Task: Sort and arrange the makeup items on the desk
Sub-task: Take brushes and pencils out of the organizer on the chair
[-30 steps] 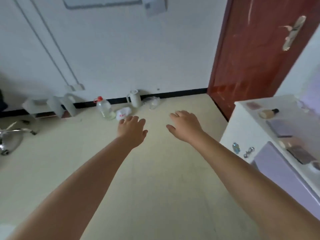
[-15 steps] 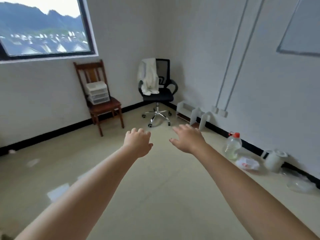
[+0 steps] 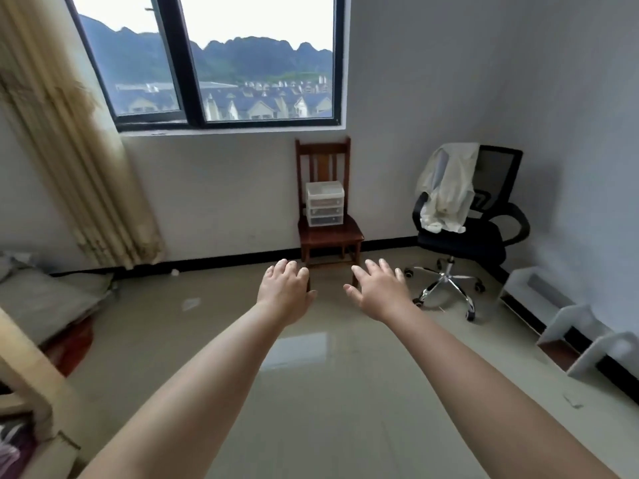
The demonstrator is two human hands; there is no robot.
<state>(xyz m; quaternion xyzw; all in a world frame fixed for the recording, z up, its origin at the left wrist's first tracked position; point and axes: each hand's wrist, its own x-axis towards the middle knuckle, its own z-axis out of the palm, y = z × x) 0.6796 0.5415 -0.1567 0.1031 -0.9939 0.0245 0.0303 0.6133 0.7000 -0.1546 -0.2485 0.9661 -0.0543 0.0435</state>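
Note:
Both my arms reach forward over the floor, palms down. My left hand [image 3: 285,291] has relaxed, slightly bent fingers and holds nothing. My right hand [image 3: 379,288] is spread with straight fingers and is empty too. Straight ahead, a small clear plastic drawer unit [image 3: 325,203] with three drawers stands on the seat of a wooden chair [image 3: 328,233] under the window. The desk and the makeup items are out of view.
A black office chair [image 3: 473,233] with a pale garment over its back stands at the right. White shelf pieces [image 3: 567,316] lie along the right wall. A curtain [image 3: 69,150] hangs at the left, with bedding [image 3: 45,299] and a pale furniture edge [image 3: 27,368] below.
My view has swung left, from the desk and the door past the right wall to the window wall. The wooden chair now lies straight ahead. Both hands stay stretched out and empty.

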